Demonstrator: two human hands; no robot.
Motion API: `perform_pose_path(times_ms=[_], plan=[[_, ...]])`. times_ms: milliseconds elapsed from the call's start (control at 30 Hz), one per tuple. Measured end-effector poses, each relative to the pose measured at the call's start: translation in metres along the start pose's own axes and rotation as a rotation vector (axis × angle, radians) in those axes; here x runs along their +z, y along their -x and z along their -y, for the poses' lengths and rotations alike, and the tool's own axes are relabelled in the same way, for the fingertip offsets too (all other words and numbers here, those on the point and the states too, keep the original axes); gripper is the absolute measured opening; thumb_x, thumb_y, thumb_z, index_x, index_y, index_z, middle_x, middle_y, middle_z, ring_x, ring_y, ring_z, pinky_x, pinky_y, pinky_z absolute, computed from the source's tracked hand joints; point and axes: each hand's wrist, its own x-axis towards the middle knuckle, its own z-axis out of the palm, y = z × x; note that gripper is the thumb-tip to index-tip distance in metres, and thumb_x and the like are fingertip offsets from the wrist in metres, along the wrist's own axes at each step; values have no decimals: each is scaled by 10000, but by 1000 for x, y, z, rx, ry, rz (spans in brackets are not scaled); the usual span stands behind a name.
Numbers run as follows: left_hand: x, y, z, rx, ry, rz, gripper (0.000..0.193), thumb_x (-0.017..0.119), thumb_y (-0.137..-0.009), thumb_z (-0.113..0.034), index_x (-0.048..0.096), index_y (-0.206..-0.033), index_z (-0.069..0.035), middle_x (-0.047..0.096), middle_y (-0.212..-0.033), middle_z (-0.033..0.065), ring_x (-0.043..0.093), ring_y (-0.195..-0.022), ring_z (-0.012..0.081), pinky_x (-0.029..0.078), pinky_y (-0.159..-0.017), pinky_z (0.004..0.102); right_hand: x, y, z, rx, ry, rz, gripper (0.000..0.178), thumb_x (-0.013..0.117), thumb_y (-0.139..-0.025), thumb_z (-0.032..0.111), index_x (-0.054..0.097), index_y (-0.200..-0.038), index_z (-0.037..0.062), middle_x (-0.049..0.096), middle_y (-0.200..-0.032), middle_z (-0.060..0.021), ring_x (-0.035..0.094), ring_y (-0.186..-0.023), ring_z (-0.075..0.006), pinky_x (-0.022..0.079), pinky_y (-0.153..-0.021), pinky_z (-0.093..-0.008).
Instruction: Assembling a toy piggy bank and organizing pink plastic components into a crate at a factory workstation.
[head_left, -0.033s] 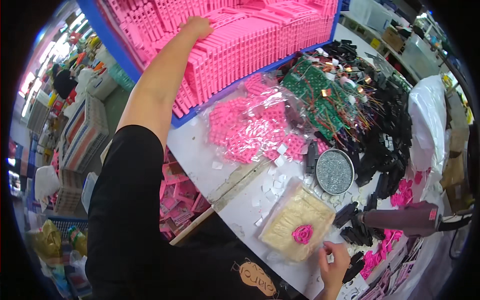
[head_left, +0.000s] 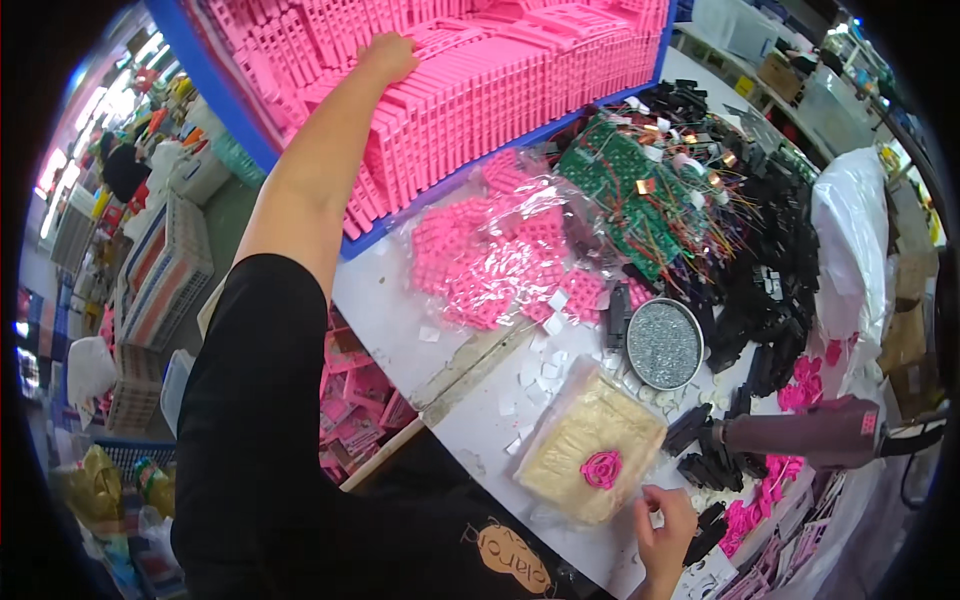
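Note:
My left hand (head_left: pixel 388 58) reaches far forward into a blue crate (head_left: pixel 258 150) packed with rows of pink plastic panels (head_left: pixel 480 100). Its fingers curl over the panels and seem closed on one; the fingertips are hidden. My right hand (head_left: pixel 668 522) is low at the right, loosely curled, thumb and forefinger apart with nothing visible between them. Just left of it lies a yellowish padded block (head_left: pixel 588 440) wrapped in clear plastic. A pink rose-shaped ring piece (head_left: pixel 601 469) lies on top of the block.
A round tin of small metal screws (head_left: pixel 664 345) stands behind the block. A dark electric screwdriver (head_left: pixel 800 434) juts in from the right. Bagged pink keypads (head_left: pixel 490 250), green circuit boards with wires (head_left: pixel 620 190) and black plastic parts (head_left: pixel 765 270) cover the far table.
The whole view shifts slightly, so the tabletop things sit a little further left. Both hands keep much the same pose.

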Motion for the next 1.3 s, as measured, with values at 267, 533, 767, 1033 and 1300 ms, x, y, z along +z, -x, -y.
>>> perform_pose_path(times_ms=[267,533,767,1033,1300], plan=[[-49,61,-23,361,-9,-687,237,642,-910,-237,713,-1118,-149,584,-1347,57,535,-1259,267,415,-1047,523,-6,11,2,1,3,-31,163,724,-739,-29,682,-892,10,624,-727,-91,581,-651,-228,449,-604,-332],[-112,267,-109,1131,294,-535,194,664,-884,-174,669,-1060,-92,649,-1237,101,612,-1125,297,457,-1001,487,-6,-30,9,147,-571,-290,656,738,-843,218,482,-1412,15,568,-1292,-146,577,-1081,-228,497,-935,-376],[-115,371,-159,1505,670,-186,287,718,-826,-128,688,-1110,-101,612,-1279,164,589,-1186,345,421,-1057,520,-4,-61,9,195,-1254,278,446,602,-969,28,474,-1393,-28,673,-1178,-114,659,-1052,-164,537,-895,-295],[-68,486,-212,219,1919,1292,769,593,-976,-113,138,-1593,-48,530,-1353,141,552,-1240,257,466,-1044,428,22,25,21,420,-1201,-80,342,617,-976,92,556,-1301,4,707,-1135,-95,668,-994,-120,534,-839,-274],[-61,465,-212,158,1896,906,732,472,-1003,-24,91,-1616,-146,561,-1257,87,493,-682,32,346,-515,144,-191,56,-173,674,484,-649,260,602,-923,163,697,-1130,39,723,-1061,-199,711,-954,-323,544,-829,-386]])
